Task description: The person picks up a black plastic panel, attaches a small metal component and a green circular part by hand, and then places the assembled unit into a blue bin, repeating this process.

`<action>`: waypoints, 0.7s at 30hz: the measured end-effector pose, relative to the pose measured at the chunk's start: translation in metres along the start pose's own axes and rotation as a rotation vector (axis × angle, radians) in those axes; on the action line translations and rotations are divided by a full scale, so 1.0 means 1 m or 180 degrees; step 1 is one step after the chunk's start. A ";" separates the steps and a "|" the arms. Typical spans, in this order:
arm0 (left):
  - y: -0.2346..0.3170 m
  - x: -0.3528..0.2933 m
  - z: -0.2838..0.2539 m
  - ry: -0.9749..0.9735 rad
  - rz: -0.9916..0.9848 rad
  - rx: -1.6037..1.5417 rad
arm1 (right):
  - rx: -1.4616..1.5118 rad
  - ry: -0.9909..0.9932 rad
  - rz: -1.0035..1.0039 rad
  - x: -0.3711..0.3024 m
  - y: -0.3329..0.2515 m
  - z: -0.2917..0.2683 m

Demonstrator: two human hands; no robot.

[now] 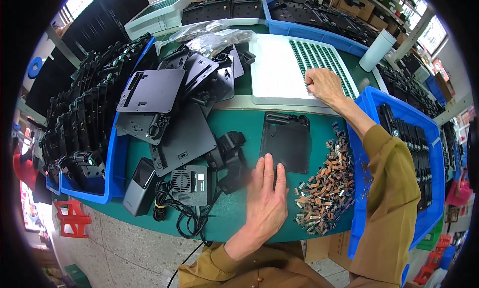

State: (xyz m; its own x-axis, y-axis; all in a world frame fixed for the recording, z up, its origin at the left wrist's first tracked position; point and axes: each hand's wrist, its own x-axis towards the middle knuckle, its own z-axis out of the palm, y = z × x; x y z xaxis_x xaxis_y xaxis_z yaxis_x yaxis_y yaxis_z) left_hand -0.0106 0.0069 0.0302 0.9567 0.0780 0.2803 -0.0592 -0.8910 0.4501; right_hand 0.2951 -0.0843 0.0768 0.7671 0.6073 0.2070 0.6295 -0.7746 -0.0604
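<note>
My left hand (269, 200) lies flat with its fingers stretched out, the tips resting at the lower edge of a thin black plastic panel (287, 146). The panel has a raised bar along its far edge and lies on the green table mat. Farther off to the right, my right hand (324, 86) is over a white foam tray (272, 71), its fingers curled together in a pinch. Rows of small green parts (327, 58) fill the tray's right side. What the right fingertips hold, if anything, is hidden.
Small orange-brown and metal parts (327, 188) are heaped right of the panel. Blue bins of black parts stand at left (117, 173), right (429, 123) and back (319, 36). Loose black panels (149, 91) pile up at left, near a grey boxy device (192, 183) and coiled cable (167, 203).
</note>
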 end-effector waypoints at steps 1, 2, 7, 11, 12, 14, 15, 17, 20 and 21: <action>0.000 0.000 -0.001 -0.0003 -0.0016 0.0010 | -0.0200 0.0042 -0.0006 0.002 -0.003 0.002; 0.000 0.000 -0.002 0.0002 -0.0011 0.0014 | -0.0190 0.0035 -0.0015 0.003 -0.003 0.004; -0.001 -0.001 0.000 -0.0008 -0.0093 -0.0108 | -0.0005 0.0033 -0.0222 0.005 0.006 0.002; -0.001 -0.001 0.000 0.0019 -0.0072 -0.0145 | 0.0315 -0.0115 -0.0162 0.008 0.010 -0.002; -0.001 -0.001 0.000 0.0021 -0.0065 -0.0134 | 0.0351 -0.0114 -0.0153 0.008 0.010 -0.001; -0.002 -0.001 0.000 0.0032 -0.0035 -0.0124 | 0.0447 -0.0180 -0.0164 0.011 0.013 -0.003; -0.001 -0.002 0.000 0.0049 -0.0014 -0.0114 | 0.0541 -0.0247 -0.0185 0.011 0.013 -0.006; 0.000 -0.002 0.000 0.0049 -0.0008 -0.0108 | 0.0780 -0.0103 -0.0164 0.010 0.012 -0.015; 0.001 -0.001 -0.001 0.0056 -0.0005 -0.0090 | 0.1155 0.0047 -0.0155 0.007 0.007 -0.034; 0.001 0.000 0.001 0.0057 0.0016 -0.0108 | 0.1513 -0.0165 0.0172 -0.001 0.002 -0.043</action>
State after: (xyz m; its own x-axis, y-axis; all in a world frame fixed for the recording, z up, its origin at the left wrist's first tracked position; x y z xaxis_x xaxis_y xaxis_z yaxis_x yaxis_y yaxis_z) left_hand -0.0107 0.0058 0.0301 0.9512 0.0817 0.2975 -0.0740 -0.8757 0.4771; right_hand 0.2903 -0.0942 0.1183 0.7978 0.5857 0.1429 0.5660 -0.6461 -0.5121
